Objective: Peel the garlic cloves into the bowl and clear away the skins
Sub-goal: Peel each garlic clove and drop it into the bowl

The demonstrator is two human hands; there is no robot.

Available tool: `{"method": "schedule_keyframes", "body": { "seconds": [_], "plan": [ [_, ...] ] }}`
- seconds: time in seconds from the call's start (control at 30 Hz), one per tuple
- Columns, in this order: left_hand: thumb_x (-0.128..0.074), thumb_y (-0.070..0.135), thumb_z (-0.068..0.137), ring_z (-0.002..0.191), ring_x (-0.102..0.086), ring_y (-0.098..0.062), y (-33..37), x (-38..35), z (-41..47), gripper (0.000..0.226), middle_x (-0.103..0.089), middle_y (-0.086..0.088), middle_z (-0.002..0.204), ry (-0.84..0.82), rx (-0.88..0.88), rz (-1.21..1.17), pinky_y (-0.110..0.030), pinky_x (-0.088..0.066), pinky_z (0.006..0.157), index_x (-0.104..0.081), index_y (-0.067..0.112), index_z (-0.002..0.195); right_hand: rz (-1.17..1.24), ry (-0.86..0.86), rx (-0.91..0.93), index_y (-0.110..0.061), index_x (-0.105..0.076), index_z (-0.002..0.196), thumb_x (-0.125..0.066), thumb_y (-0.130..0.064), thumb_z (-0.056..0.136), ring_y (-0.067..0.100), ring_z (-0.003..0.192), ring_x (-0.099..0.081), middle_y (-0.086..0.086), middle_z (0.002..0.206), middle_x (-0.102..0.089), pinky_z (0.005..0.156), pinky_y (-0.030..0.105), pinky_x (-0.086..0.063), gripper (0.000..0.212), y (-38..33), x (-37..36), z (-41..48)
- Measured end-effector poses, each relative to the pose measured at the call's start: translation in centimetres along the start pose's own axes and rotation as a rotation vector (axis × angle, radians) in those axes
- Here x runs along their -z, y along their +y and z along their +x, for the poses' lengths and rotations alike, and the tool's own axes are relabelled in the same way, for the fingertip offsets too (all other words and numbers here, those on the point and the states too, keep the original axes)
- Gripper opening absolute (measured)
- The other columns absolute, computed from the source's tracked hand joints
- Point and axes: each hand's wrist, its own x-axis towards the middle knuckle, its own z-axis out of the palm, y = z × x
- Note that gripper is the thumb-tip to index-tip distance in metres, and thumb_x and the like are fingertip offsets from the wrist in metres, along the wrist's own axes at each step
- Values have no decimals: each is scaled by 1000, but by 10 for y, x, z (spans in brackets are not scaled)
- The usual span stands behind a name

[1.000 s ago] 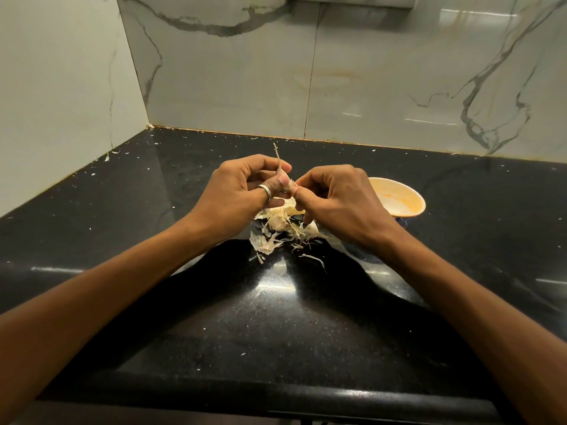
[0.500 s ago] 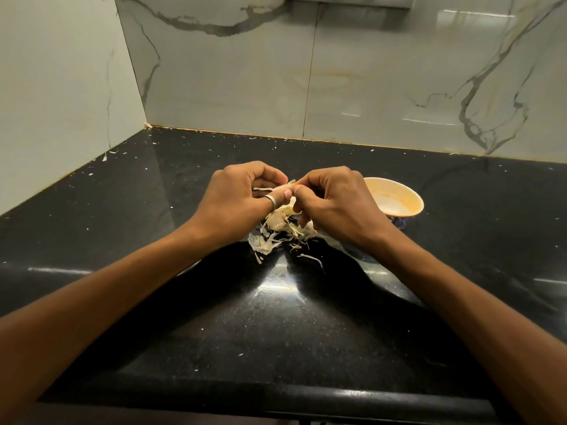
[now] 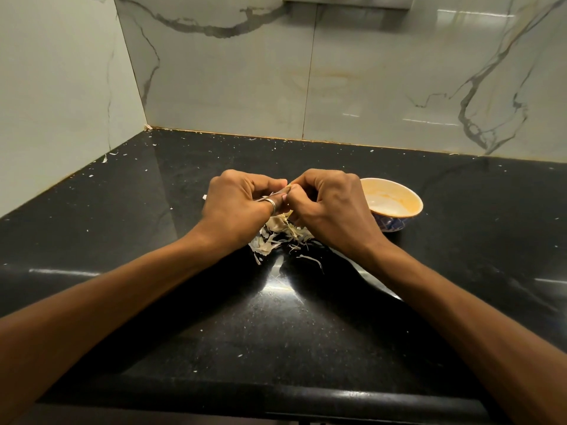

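Black counter (image 3: 276,332), flecked with pale scraps, carrying everything beneath your hands. Your left hand (image 3: 236,204) and right hand (image 3: 328,204) meet knuckle to knuckle above it, fingers of both curled in tight. Between their tips they pinch one garlic clove (image 3: 287,189), of which only a pale sliver shows. The bowl (image 3: 395,196) stands just beyond your right hand on its outer side, touching or nearly so. No clove can be made out in the part of its orange-stained inside that is visible. The skins (image 3: 276,234) lie heaped directly under both hands, with loose strips trailing toward you. A ring (image 3: 271,205) sits on a left finger beside the pinch.

Step in hand, as judged: stripping skin from the held clove, so peeling is under way and clearing is not yet begun. The next move calls for your right fingertips to pull the loosened skin away while the left keeps the clove fixed. The bare clove then goes to the bowl beside your right hand.
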Motion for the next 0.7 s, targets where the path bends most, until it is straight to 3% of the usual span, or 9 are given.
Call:
{"method": "schedule_keyframes", "body": {
  "seconds": [0.2, 0.37, 0.5, 0.7],
  "plan": [
    [-77, 2, 85, 80, -75, -8, 3, -6, -3, 24, -77, -6, 98, 50, 2, -66, -24, -61, 72, -76, 8, 108, 3, 54, -15, -12, -76, 83, -59, -24, 92, 9, 58, -67, -2, 65, -71, 58, 34, -56, 23, -2, -2, 0],
    [-81, 8, 83, 80, -74, -3, 1, -6, 0, 24, -78, -2, 98, 92, -11, -7, -26, -62, 76, -78, 12, 107, -33, 69, -34, -11, -73, 83, -61, -20, 96, 2, 55, -54, -11, 62, -59, 53, 14, -37, 20, -1, -6, -1],
    [-81, 12, 85, 83, -75, -7, -1, -6, -1, 23, -78, -2, 99, 105, -30, 5, -33, -63, 79, -78, 12, 107, -29, 66, -61, -13, -71, 82, -61, -20, 97, -1, 54, -52, -15, 59, -54, 53, 12, -36, 20, -2, -9, -1],
    [-80, 15, 85, 90, -75, -10, -7, -8, 1, 24, -78, -2, 102, 131, -50, 12, -38, -62, 84, -78, 14, 108, 26, 88, -118, -12, -72, 82, -59, -20, 97, 7, 60, -60, -6, 68, -67, 54, 20, -43, 22, -4, -13, -1]
  ]
}}
